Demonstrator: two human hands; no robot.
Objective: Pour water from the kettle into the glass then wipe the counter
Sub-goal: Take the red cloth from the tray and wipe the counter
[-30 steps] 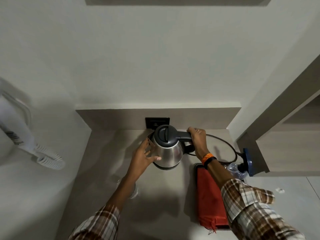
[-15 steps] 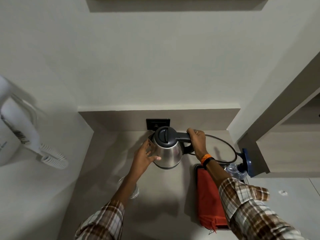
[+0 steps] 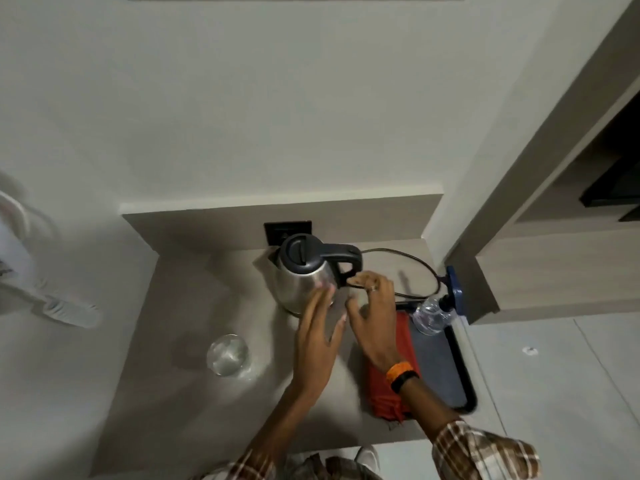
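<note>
Pouring looks finished: the steel kettle with black lid (image 3: 304, 271) stands at twelve o'clock, the clear water-filled glass (image 3: 228, 355) at nine. Both hands, left (image 3: 320, 337) and right (image 3: 374, 323), hover open-fingered (holding nothing); next, grasp the folded red cloth (image 3: 398, 393) to wipe the grey surface (image 3: 194, 306).

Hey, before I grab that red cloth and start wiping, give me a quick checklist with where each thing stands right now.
1. Steel kettle with black lid set down upright on the grey counter: ok.
2. Both hands free: ok. Left hand and right hand are open, off the kettle.
3. Clear drinking glass holds water: ok, it looks partly filled.
4. Red cloth within reach: ok, it lies beside the right wrist, on the blue tray.
5. Glass out of the wiping path: not ok, it stands on open counter.
6. Spills on the counter: cannot tell.
</note>
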